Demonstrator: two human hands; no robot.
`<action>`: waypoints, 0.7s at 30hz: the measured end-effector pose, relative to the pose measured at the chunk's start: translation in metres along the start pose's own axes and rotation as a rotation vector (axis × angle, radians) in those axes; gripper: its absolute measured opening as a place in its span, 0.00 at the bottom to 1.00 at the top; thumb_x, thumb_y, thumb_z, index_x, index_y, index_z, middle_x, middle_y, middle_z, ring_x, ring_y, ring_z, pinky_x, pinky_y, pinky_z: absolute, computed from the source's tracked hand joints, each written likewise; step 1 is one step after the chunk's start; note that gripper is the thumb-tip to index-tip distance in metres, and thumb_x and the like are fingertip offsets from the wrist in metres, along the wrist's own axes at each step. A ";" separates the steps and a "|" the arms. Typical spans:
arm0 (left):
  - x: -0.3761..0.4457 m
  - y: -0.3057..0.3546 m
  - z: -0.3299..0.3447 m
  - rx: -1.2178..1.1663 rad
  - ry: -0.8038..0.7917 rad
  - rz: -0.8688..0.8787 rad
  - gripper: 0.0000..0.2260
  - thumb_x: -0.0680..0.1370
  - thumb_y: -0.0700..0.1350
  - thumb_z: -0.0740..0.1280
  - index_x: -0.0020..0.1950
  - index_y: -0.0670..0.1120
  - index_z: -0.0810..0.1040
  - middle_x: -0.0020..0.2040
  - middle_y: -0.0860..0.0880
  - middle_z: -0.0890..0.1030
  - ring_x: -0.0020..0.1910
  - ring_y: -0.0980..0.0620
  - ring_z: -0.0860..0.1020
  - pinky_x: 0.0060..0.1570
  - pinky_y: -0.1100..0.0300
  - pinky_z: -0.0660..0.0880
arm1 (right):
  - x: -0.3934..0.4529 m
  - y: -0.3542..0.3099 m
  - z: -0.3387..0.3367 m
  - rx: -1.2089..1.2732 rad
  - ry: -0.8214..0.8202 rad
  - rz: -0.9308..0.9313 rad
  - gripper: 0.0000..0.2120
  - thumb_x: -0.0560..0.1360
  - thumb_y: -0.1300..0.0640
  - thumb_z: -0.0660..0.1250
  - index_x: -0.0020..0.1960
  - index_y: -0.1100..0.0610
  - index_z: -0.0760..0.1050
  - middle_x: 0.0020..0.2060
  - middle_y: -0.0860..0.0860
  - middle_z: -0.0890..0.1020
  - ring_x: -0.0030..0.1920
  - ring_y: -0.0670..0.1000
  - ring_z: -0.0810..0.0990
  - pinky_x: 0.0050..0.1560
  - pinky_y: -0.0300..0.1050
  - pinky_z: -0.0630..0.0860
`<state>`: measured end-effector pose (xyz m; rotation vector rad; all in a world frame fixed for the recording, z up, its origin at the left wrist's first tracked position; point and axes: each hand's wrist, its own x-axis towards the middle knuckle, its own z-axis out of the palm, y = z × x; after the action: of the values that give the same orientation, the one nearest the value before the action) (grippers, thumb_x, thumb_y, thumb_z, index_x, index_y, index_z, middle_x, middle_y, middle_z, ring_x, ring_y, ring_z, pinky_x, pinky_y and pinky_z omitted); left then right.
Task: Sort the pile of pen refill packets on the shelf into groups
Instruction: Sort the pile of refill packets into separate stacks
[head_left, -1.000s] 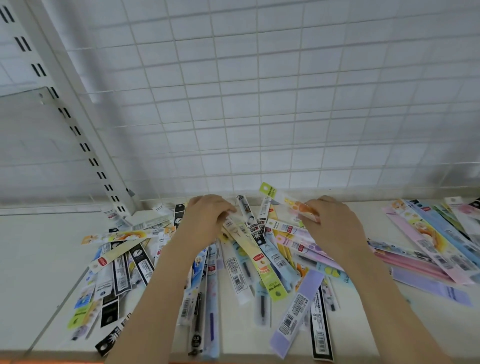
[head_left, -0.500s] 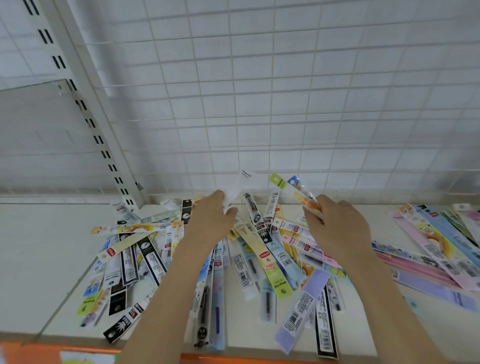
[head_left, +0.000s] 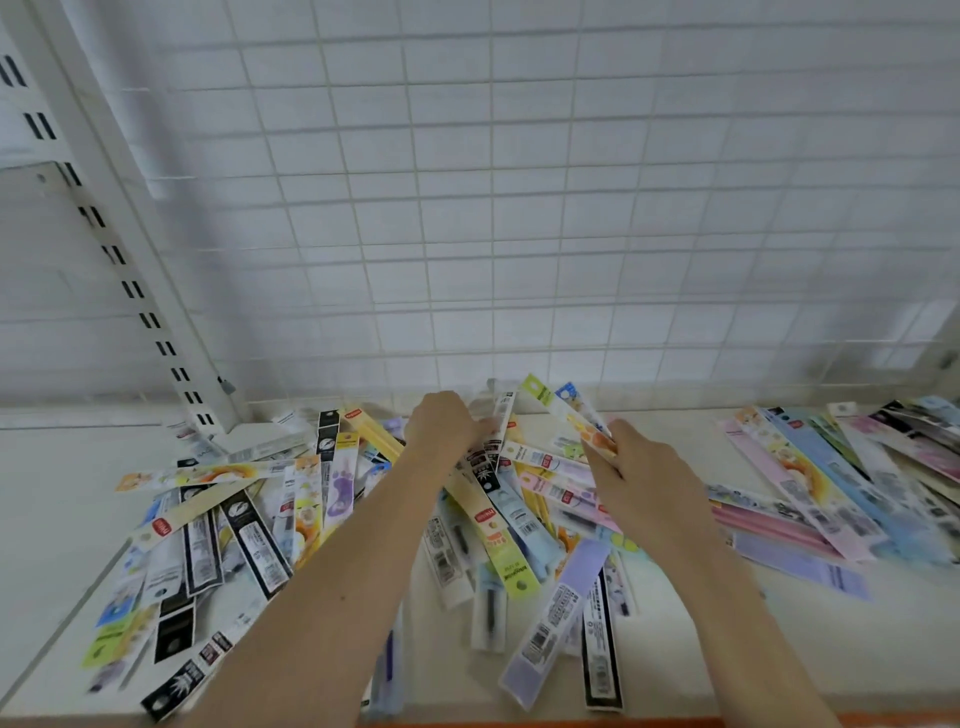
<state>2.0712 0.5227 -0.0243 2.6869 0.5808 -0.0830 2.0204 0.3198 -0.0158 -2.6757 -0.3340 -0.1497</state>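
Observation:
A jumbled pile of pen refill packets (head_left: 498, 525) covers the middle of the white shelf (head_left: 47, 525). My left hand (head_left: 441, 428) is curled at the far side of the pile and grips a pale packet (head_left: 485, 397) whose end shows past the knuckles. My right hand (head_left: 641, 486) pinches a couple of long packets (head_left: 563, 410), one green-topped and one blue-topped, which tilt up and away to the left. Both forearms reach in over the pile.
More packets lie fanned out at the left (head_left: 208, 525) and in a pastel group at the right (head_left: 831, 488). A white wire grid panel (head_left: 519, 208) closes the back. A slotted upright post (head_left: 130, 270) stands at the back left. The orange shelf edge (head_left: 545, 722) runs along the bottom.
My left hand, which lifted a white packet above the pile half a second ago, has come back down to the pile's far side. My right hand keeps its packets and has barely moved.

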 end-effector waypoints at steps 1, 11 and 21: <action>0.000 0.001 0.002 -0.004 -0.003 -0.012 0.21 0.76 0.56 0.65 0.53 0.37 0.76 0.50 0.43 0.80 0.50 0.46 0.79 0.40 0.60 0.70 | 0.000 0.001 0.000 0.001 0.003 0.000 0.10 0.80 0.49 0.54 0.47 0.55 0.63 0.37 0.54 0.77 0.39 0.58 0.76 0.37 0.48 0.71; -0.036 -0.012 -0.041 -0.281 -0.101 -0.094 0.14 0.77 0.42 0.62 0.33 0.42 0.64 0.29 0.48 0.65 0.24 0.52 0.63 0.20 0.67 0.60 | 0.007 0.002 0.003 0.041 0.003 -0.020 0.14 0.81 0.47 0.54 0.41 0.55 0.63 0.30 0.51 0.71 0.33 0.56 0.73 0.29 0.45 0.64; -0.116 -0.048 -0.077 -1.028 0.084 -0.120 0.11 0.79 0.46 0.58 0.40 0.45 0.74 0.36 0.48 0.86 0.20 0.54 0.59 0.23 0.65 0.60 | 0.014 -0.015 0.007 0.155 -0.038 -0.029 0.18 0.81 0.50 0.54 0.34 0.52 0.58 0.28 0.51 0.69 0.28 0.51 0.67 0.29 0.45 0.62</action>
<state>1.9438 0.5478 0.0450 1.6630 0.5886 0.2369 2.0301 0.3383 -0.0135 -2.5241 -0.3808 -0.0784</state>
